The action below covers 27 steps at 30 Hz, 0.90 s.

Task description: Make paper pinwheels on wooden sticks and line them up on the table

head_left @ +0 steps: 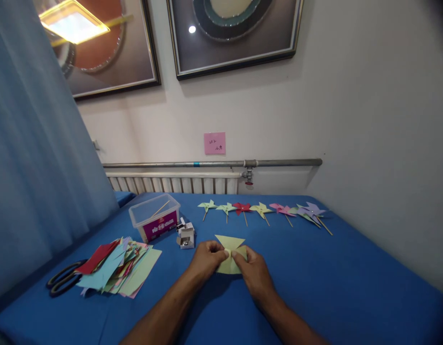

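Between my two hands is a pale yellow paper pinwheel point(230, 242), partly folded, with its corners bent in toward the middle. My left hand point(207, 261) pinches its left side, the thumb pressed near the centre. On the other side my right hand point(255, 270) grips the paper, thumb also close to the centre. Both sets of fingers partly hide the folds. No stick shows on this piece. Just left of my left hand lies a small open white box point(186, 238) with tiny shiny items inside.
Several finished paper pinwheels point(243, 208) on sticks lie in a row along the back. A clear plastic tub point(155, 218) holding a stick stands at the left. Stacked coloured paper point(117, 268) and black-handled scissors point(65, 278) lie on the blue cloth point(315, 297). A curtain point(38, 143) hangs far left.
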Tool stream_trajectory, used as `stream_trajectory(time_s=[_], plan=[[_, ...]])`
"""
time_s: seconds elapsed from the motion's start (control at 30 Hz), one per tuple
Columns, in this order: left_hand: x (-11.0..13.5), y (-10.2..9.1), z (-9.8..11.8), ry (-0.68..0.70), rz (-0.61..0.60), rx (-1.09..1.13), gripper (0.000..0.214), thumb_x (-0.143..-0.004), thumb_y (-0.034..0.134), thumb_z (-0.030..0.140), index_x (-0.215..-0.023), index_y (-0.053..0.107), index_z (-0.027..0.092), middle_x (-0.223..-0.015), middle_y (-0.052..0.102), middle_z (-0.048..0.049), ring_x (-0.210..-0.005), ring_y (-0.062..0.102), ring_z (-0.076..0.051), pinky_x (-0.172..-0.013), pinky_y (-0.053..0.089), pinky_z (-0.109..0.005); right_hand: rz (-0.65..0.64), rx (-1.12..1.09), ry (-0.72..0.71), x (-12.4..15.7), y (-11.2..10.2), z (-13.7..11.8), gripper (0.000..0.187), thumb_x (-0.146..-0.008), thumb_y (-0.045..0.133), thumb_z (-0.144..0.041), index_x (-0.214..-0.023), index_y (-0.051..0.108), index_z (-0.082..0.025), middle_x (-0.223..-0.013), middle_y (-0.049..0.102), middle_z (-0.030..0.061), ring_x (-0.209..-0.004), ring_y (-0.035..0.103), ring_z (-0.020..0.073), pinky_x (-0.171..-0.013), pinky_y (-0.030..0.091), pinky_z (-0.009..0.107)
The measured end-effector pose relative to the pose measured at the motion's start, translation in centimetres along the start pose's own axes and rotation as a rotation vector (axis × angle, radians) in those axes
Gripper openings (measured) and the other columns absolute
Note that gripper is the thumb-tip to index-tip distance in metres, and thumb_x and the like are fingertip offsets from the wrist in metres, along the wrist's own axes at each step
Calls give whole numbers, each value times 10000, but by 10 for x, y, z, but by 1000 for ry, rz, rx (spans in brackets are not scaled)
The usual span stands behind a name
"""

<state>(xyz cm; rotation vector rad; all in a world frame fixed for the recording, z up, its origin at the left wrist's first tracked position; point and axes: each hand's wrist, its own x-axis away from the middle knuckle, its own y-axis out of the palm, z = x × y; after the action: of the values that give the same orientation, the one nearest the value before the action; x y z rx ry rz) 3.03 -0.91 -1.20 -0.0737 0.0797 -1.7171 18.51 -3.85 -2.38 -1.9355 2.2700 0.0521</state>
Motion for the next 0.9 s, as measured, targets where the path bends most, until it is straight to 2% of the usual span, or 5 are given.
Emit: stream_trajectory(time_s=[0.17, 0.37, 0.6, 0.9], plan=[[-2, 1, -2, -10, 32, 25, 216, -606, 748, 333, -658, 639, 154, -540, 554, 35, -511, 446, -98, -524, 324, -234, -13, -41, 31, -1, 0, 3, 309, -727, 711, -500, -809, 741, -203, -724, 771, 30, -670, 687, 243, -598, 528, 308], [-1, 2, -1, 23, 54, -23, 162, -656, 709, 303, -649, 633, 159, -524, 542, 36, -491, 436, -96, -504, 286, -226, -42, -131, 69, 0, 2, 2, 323, -718, 709, -434, -934, 770, -201, -816, 807, 53, -792, 746, 300, -681, 580, 361], [-1, 2, -3, 22, 37, -79, 162, -684, 722, 297, -671, 630, 164, -572, 560, 32, -518, 459, -105, -508, 319, -232, -46, -174, 94, 0, 4, -1, 336, -689, 715, -396, -960, 766, -203, -843, 813, 58, -809, 752, 311, -705, 581, 374], [0, 1, -3, 18, 30, -90, 163, -689, 681, 275, -631, 563, 179, -533, 521, 46, -481, 420, -91, -470, 288, -222, -77, -200, 90, -5, 4, 10, 386, -696, 738, -467, -960, 762, -186, -829, 810, 72, -772, 742, 303, -673, 564, 366]])
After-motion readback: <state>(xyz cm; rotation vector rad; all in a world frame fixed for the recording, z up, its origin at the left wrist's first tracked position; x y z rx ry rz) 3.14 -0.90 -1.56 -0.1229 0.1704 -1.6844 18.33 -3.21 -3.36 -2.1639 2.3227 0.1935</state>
